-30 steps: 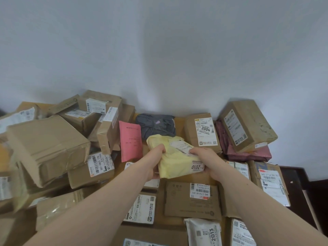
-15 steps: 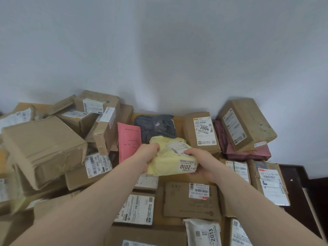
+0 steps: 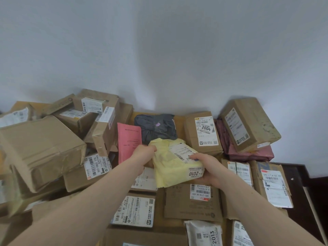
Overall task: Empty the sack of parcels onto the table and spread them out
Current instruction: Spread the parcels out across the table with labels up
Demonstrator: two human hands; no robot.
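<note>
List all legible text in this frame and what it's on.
"2010": sticker on the yellow parcel, held by left hand and right hand.
"2004": label on the upright brown box.
"2013": label on the white parcel.
"507-P802 T70": label on the low box.
"642 L714-00 472": label on the flat cardboard mailer.
"501E M1 A218" (uncertain): label on the near box.
Other labels and the pink envelope print: too small or blurred.

Left hand fingers hidden behind yellow parcel, bottom-row boxes cut off, label print illegible

Both hands gripping yellow parcel
</note>
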